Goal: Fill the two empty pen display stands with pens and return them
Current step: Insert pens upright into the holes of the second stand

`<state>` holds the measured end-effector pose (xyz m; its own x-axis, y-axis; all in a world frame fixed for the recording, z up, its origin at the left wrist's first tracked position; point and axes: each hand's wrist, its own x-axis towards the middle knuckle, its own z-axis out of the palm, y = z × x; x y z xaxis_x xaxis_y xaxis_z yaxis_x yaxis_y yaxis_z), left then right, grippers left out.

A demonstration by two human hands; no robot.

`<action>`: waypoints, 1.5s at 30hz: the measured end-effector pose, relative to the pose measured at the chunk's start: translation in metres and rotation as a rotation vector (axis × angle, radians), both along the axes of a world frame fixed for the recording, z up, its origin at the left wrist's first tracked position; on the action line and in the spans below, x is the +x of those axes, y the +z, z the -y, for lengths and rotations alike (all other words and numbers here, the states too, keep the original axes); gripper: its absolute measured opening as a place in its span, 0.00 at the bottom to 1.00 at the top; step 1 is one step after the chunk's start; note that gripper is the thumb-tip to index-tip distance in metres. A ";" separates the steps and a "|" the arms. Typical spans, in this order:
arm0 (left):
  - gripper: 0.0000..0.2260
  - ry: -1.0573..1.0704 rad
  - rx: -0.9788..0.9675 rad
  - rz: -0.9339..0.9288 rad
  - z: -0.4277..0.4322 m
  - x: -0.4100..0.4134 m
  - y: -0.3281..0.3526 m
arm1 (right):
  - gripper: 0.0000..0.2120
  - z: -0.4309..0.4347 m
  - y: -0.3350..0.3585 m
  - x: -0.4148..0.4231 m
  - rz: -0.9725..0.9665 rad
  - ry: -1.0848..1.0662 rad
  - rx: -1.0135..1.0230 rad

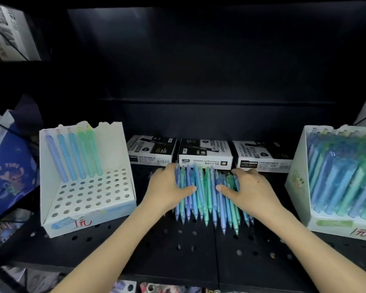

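Note:
A pile of blue and green pens [207,193] lies on the black shelf [199,250], tips pointing toward me. My left hand [167,187] grips the pile's left side, fingers curled over the pens and thumb across them. My right hand [249,187] grips the right side the same way. At the left stands a white display stand [93,199] with several pens in its back row and many empty holes. At the right, a second white stand [317,220] is packed with blue and green pens [342,176].
Three permanent-marker boxes [205,153] lie in a row behind the pile against the dark back wall. A blue cartoon-printed bag [9,174] sits left of the near-empty stand. White cartons [6,30] occupy the upper left shelf.

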<state>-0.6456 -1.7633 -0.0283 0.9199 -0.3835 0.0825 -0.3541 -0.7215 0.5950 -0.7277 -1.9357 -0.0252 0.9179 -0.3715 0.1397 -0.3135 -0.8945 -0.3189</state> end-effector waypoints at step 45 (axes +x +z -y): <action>0.05 -0.091 -0.915 -0.126 -0.082 -0.044 0.044 | 0.11 -0.009 0.006 0.008 0.210 -0.013 0.208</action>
<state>-0.6900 -1.6809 0.0161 0.9122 -0.2893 0.2903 -0.2806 0.0755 0.9569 -0.7192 -1.9263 -0.0193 0.8720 -0.4236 0.2454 -0.2322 -0.7992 -0.5543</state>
